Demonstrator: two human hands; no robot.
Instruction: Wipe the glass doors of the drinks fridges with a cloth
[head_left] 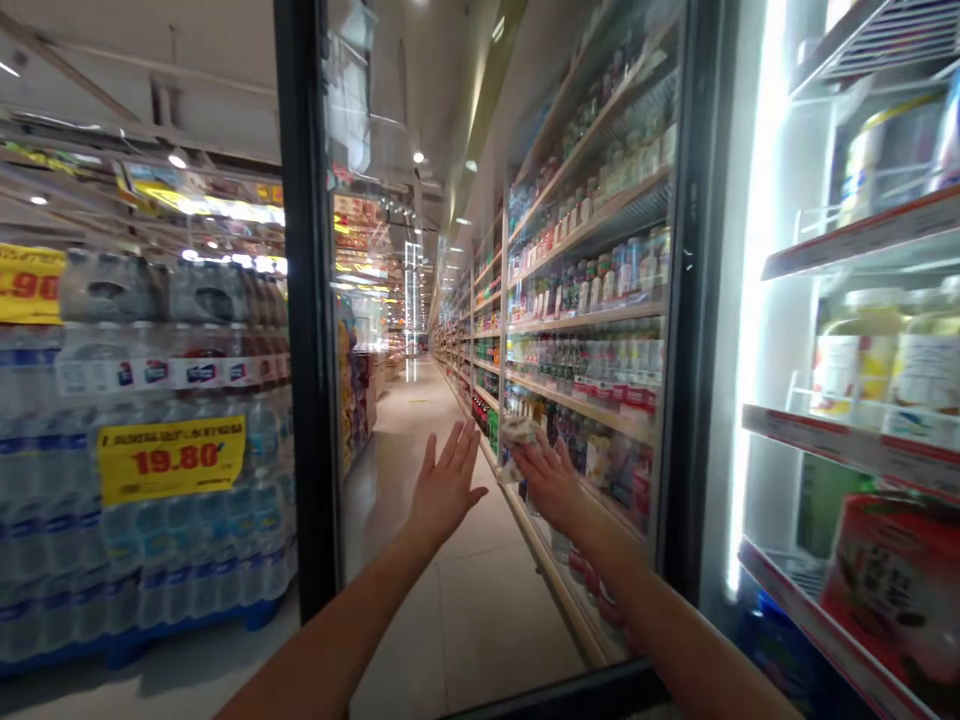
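Observation:
A glass cooler door (397, 500) with a black frame stands swung out in front of me, the shelves and aisle showing in its pane. My left hand (446, 485) has its fingers stretched out, palm toward the glass; whether it touches, I cannot tell. Under the fingers of my right hand (553, 485) is a crumpled, light-coloured cloth (519, 430), held against the pane. The cloth is slightly blurred and partly covered by the fingers.
On the right, the lit cooler has wire shelves with price rails (847, 440), bottles (855, 350) and a red package (892, 590). Stacked water-bottle packs (180, 540) with a yellow price sign (172, 460) stand on a blue pallet (120, 650) at left.

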